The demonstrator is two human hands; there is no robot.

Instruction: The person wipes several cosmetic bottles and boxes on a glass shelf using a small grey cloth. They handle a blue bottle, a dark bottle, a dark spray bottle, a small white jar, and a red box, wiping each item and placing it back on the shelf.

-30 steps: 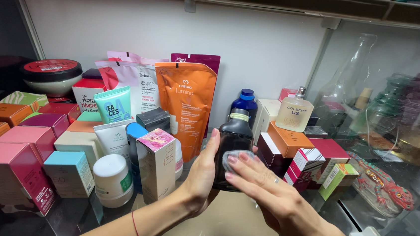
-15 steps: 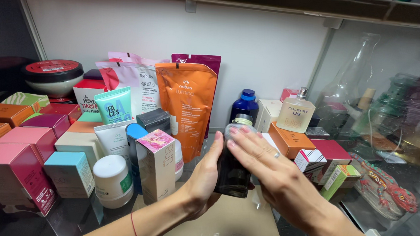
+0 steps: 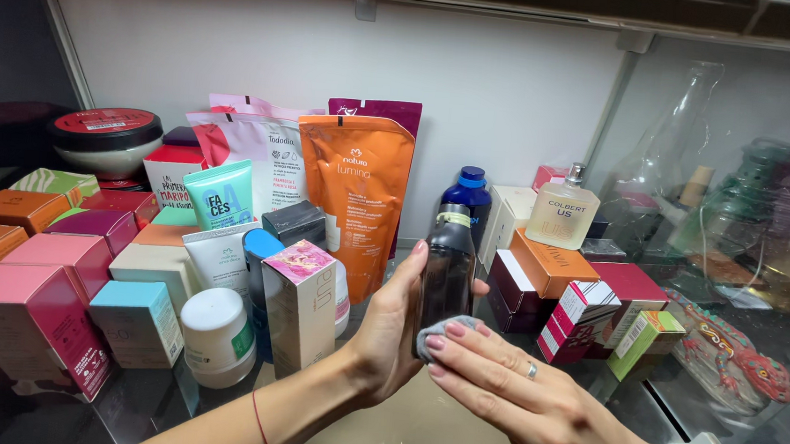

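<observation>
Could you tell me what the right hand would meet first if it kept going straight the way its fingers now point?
The right hand points up and left, its fingertips already on a small grey cloth pressed against the dark bottle. Beyond that lies the left hand gripping the bottle, though depth is hard to judge.

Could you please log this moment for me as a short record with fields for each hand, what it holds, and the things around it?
left hand: grips the dark bottle, upright
right hand: presses a small grey cloth to the bottle's lower part
ring: on a right-hand finger
left of hands: pink-topped box, white jar
behind: orange pouch, blue bottle
right: striped box
</observation>
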